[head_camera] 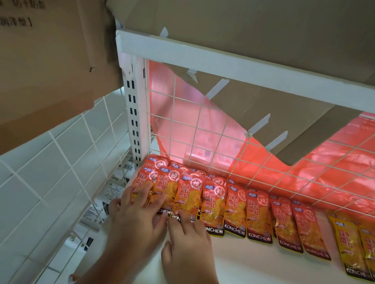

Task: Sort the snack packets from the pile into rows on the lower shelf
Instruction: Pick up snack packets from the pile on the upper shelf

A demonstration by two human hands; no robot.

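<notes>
A row of orange-red snack packets (234, 211) marked KONCHEW lies along the back of the white lower shelf (271, 282), overlapping at the left end. Yellow packets (353, 247) continue the row at the right. My left hand (139, 216) lies flat with spread fingers on the leftmost orange packets (164, 186). My right hand (188, 238) sits beside it, fingers straight, its fingertips touching the bottom edge of the third packet (187, 198).
A white wire grid (251, 149) backs the shelf, with red plastic sheet (355, 167) behind it. Cardboard (267, 22) lies on the upper shelf rail (238, 65); a cardboard box (37, 64) hangs at left. A slotted white upright (135, 116) stands at the shelf's left corner.
</notes>
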